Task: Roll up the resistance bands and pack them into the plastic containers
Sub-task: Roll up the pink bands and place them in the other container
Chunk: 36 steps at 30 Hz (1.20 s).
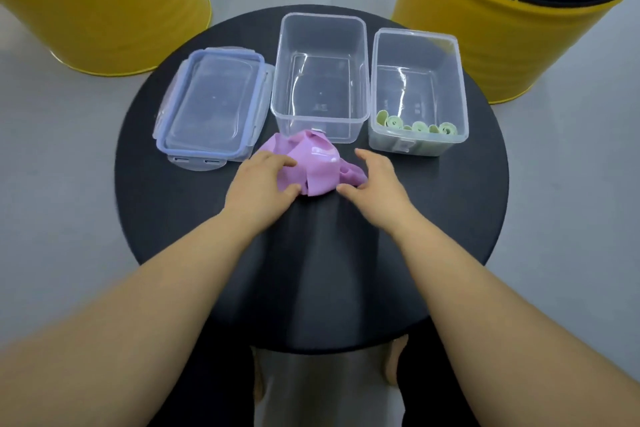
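The band point(311, 166) is pinched at its 9 o'clock edge by the left hand point(259, 180), and its 3 o'clock end is gripped by the curled right hand point(374, 180). It is crumpled mid-table point(207, 253), at 6 o'clock of the empty box point(277, 87); green rolls point(394, 121) are seen in the 2 o'clock box point(462, 97).

both my bare forearms reach forward from the bottom corners and angle in toward each other, wrists nearly straight. my left hand point(261, 180) lies palm down, its fingers curled over the near left edge of the pink band point(317, 168) and its thumb set against it from the near side, pinching it. my right hand point(375, 180) sits just across from it, palm turned inward, fingers arched, thumb stretched toward the left hand. it cups the right end of the pink band, but i cannot tell whether it grips.
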Each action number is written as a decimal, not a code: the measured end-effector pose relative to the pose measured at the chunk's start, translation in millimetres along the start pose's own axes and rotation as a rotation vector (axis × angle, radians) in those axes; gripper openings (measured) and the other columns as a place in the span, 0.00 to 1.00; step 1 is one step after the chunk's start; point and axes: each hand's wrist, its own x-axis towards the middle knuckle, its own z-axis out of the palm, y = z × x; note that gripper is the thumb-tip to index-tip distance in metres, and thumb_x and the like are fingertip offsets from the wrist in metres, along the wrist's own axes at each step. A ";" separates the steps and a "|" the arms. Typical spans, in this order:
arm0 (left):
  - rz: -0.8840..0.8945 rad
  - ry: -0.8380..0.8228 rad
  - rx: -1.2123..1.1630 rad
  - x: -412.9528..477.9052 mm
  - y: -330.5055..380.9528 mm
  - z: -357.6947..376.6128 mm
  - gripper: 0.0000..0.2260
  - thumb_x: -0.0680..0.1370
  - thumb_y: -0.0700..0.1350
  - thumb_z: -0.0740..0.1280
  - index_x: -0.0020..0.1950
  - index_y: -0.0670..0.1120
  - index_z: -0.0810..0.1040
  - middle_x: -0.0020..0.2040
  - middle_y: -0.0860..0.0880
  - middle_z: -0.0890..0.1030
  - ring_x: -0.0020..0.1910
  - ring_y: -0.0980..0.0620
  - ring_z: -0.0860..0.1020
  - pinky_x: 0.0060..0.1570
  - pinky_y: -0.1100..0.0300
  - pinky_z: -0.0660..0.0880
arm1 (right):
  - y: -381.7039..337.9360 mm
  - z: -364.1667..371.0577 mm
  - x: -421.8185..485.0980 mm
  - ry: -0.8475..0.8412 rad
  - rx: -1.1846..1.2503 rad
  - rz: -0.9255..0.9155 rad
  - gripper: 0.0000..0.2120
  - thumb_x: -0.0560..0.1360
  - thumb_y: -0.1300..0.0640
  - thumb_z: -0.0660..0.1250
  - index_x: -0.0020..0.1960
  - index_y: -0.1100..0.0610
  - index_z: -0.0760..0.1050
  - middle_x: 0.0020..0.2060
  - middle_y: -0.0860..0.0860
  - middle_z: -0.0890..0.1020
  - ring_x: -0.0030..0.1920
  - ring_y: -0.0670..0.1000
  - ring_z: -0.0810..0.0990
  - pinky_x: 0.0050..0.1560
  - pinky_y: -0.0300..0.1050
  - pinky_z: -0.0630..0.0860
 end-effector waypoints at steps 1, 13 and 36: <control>-0.013 0.021 -0.048 2.2 0.9 0.2 0.21 0.72 0.44 0.70 0.65 0.46 0.74 0.64 0.45 0.72 0.65 0.46 0.69 0.63 0.57 0.64 | -3.2 1.1 3.8 -0.009 0.028 0.005 0.35 0.73 0.54 0.70 0.75 0.53 0.57 0.72 0.49 0.61 0.67 0.49 0.68 0.59 0.40 0.64; 0.001 -0.149 -0.312 7.3 7.9 -10.5 0.04 0.74 0.46 0.70 0.46 0.46 0.79 0.41 0.51 0.79 0.41 0.53 0.74 0.39 0.65 0.68 | -29.1 -11.5 -2.1 -0.046 0.149 -0.040 0.10 0.78 0.53 0.64 0.45 0.59 0.78 0.43 0.51 0.81 0.42 0.48 0.74 0.47 0.44 0.72; -0.388 -0.342 -1.585 -3.8 28.5 -31.0 0.14 0.82 0.46 0.56 0.36 0.45 0.67 0.22 0.53 0.66 0.17 0.59 0.59 0.21 0.68 0.62 | 5.7 -57.3 -37.9 -0.304 0.411 0.176 0.16 0.69 0.44 0.72 0.55 0.43 0.73 0.44 0.43 0.76 0.35 0.43 0.73 0.33 0.36 0.70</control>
